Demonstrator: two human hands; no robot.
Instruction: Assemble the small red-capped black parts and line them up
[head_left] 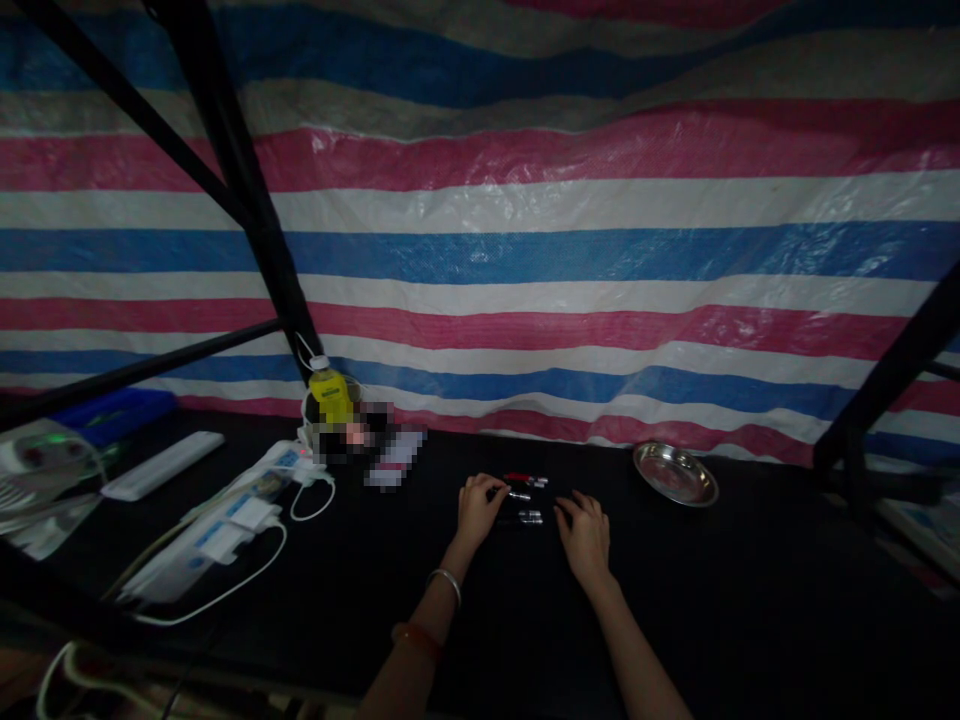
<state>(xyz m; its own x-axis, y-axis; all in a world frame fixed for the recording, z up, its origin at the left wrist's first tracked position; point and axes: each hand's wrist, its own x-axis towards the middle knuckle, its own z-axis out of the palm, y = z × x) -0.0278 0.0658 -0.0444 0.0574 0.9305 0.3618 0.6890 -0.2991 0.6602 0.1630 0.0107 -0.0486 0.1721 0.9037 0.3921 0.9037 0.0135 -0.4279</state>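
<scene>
Both my hands rest on a black table [750,620]. My left hand [478,506] has its fingers curled around the end of a dark pen-like item [517,496] with a silver tip. My right hand [583,530] lies palm down, fingers spread a little, holding nothing I can make out. Between the two hands lie two more small pen-like items: a red one [525,480] farther back and a dark one [526,518] nearer me. The light is dim and these small items are hard to tell apart.
A round metal dish [675,473] sits at the right rear. At the left are a yellow bottle [331,394], a white power strip with cables [225,525], a white bar [162,464] and plastic bags. Black frame poles [247,200] and a striped tarp [570,250] stand behind.
</scene>
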